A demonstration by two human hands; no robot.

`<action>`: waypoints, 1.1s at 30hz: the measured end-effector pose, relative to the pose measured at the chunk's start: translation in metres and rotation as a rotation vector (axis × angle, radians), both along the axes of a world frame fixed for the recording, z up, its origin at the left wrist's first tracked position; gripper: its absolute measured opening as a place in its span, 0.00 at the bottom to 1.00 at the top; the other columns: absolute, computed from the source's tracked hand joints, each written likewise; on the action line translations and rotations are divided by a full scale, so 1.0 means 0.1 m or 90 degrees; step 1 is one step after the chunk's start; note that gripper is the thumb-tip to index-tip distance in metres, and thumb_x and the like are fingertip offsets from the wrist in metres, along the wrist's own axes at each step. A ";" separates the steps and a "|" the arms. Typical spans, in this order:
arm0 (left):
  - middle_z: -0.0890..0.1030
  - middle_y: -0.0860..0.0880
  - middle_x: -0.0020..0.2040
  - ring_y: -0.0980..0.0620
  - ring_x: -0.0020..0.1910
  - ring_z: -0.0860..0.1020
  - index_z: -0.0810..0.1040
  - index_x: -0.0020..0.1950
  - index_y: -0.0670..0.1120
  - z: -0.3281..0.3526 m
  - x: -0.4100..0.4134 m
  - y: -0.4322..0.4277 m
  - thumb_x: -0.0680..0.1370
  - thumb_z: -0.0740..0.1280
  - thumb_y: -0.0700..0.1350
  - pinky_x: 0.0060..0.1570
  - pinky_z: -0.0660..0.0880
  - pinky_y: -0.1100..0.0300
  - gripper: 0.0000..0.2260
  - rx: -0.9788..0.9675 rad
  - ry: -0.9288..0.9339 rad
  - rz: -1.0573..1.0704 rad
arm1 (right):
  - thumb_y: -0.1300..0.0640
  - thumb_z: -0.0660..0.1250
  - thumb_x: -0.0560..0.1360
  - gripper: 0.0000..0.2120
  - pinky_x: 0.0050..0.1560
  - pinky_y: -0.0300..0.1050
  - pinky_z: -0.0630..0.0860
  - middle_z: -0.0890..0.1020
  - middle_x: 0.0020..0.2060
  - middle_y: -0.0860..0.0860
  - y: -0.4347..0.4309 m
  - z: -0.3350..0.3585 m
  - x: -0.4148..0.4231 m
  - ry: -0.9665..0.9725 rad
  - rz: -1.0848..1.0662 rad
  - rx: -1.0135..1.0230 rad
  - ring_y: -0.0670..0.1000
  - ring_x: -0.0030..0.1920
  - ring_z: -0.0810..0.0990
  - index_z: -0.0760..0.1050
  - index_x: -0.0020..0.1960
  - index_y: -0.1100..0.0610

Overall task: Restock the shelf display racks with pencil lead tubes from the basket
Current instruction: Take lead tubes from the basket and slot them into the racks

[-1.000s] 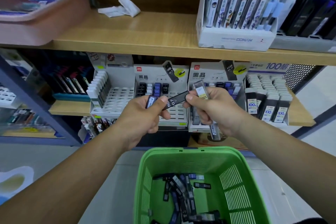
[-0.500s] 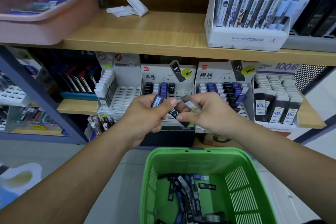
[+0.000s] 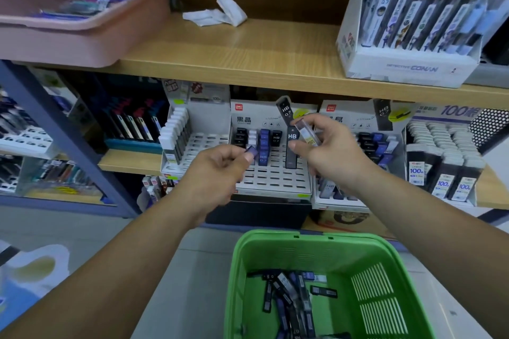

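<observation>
Right hand (image 3: 327, 157): the fingers (image 3: 316, 125) and thumb curl round two slim, rectangular plastic tubes, a glossy black tube (image 3: 292, 147) marked HB held upright and a clear tube (image 3: 308, 132) tilted toward 11 o'clock. Left hand (image 3: 220, 170) pinches a blue tube (image 3: 252, 151) at thumb tip. Both forearms reach forward, with the hands near each other but apart. At 12 o'clock behind them stands a white slotted display rack (image 3: 272, 176). At 6 o'clock a green slatted plastic basket (image 3: 303, 242) holds loose lead tubes (image 3: 286, 292).
</observation>
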State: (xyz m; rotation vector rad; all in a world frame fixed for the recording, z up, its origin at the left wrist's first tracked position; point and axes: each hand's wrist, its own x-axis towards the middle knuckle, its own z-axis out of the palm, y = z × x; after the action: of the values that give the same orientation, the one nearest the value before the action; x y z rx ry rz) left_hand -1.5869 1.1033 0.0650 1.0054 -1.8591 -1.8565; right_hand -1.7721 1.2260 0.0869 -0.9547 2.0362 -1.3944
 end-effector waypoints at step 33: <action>0.79 0.57 0.35 0.64 0.35 0.76 0.78 0.41 0.54 -0.38 -0.36 -0.26 0.74 0.77 0.37 0.36 0.72 0.74 0.13 -0.397 -0.045 0.058 | 0.63 0.74 0.73 0.12 0.50 0.43 0.80 0.83 0.46 0.49 -0.83 -0.29 -0.36 0.255 -0.051 0.245 0.52 0.48 0.81 0.83 0.52 0.49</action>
State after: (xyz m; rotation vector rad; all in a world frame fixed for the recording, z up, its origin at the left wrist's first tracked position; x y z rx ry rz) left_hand -1.6233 1.0770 0.0273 0.9074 -2.1809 -1.0755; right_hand -1.8080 1.1429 0.0581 -1.0465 2.5390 -0.8386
